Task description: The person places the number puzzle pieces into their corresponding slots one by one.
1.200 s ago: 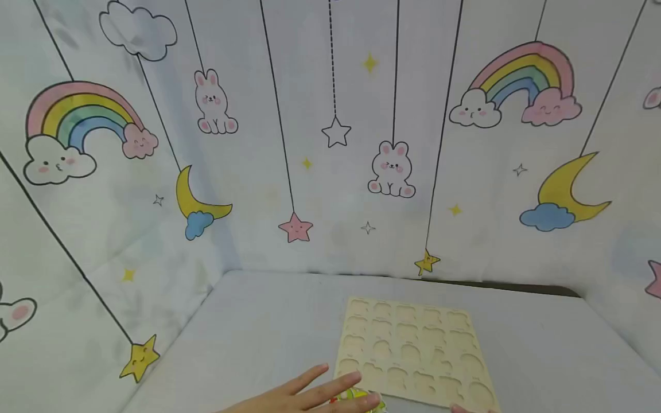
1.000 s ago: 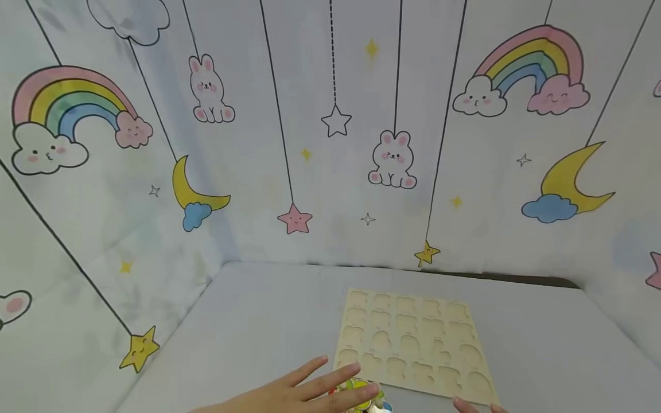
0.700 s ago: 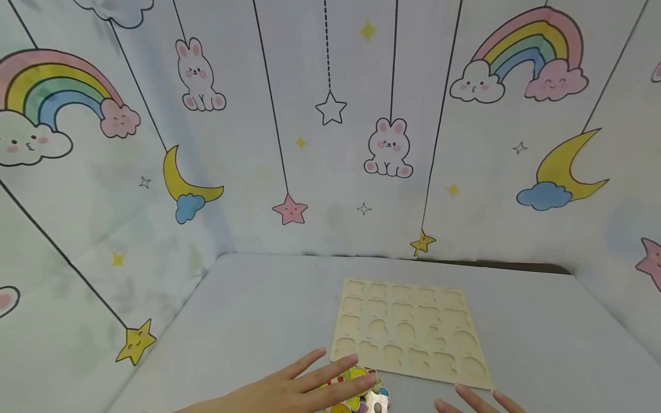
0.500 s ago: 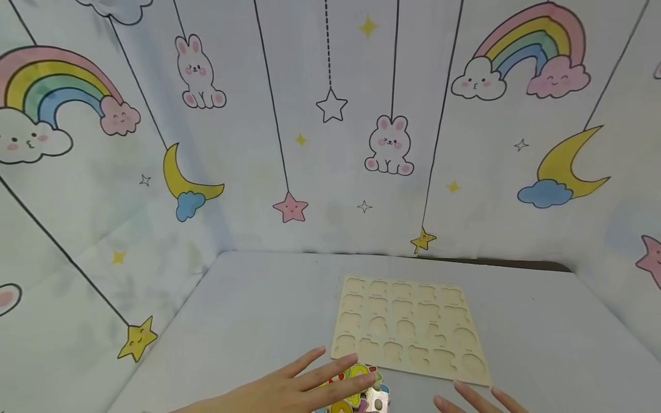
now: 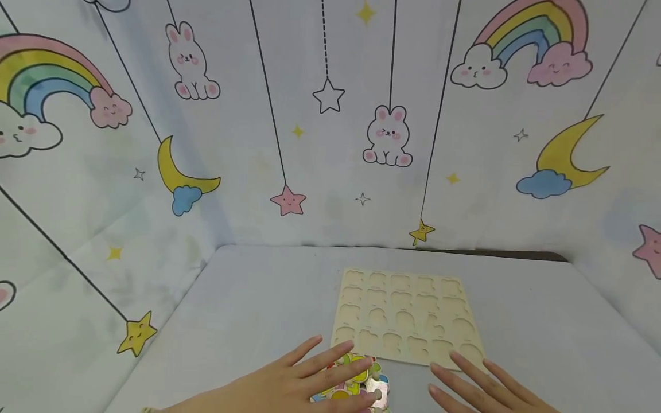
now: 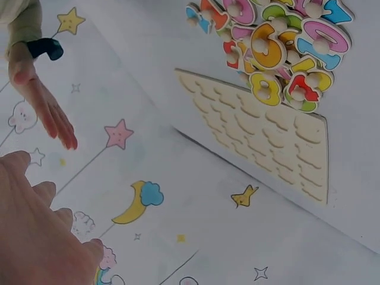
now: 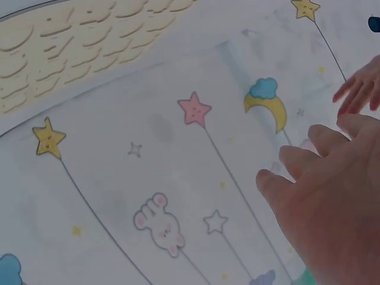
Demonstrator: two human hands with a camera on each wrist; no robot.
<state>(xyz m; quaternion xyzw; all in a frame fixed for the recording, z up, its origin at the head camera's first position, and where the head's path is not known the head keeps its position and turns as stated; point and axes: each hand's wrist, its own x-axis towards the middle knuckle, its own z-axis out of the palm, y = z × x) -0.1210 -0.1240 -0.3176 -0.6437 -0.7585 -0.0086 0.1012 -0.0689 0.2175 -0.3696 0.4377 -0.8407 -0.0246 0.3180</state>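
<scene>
My left hand [image 5: 315, 378] hovers with straight, spread fingers over a pile of colourful knobbed puzzle pieces [image 5: 356, 370], which overlaps it in the head view. In the left wrist view, those number- and letter-shaped pieces [image 6: 267, 44] lie heaped, each with a round wooden knob. Behind the pile is a pale wooden puzzle board [image 5: 405, 315] with rows of shaped recesses that hold no pieces. My right hand [image 5: 485, 381] is spread near the board's front right corner, fingertips overlapping its edge. Nothing is held in either hand.
The white table [image 5: 258, 304] runs back to a fabric wall [image 5: 330, 172] printed with rainbows, rabbits, moons and stars. A dark gap [image 5: 506, 254] shows along the table's back right edge. One wrist carries a dark strap [image 6: 44, 48].
The head view has tilted down, so board and pile sit higher in frame. My right hand has come in from the bottom edge and spread. The left stays spread over the pile.
</scene>
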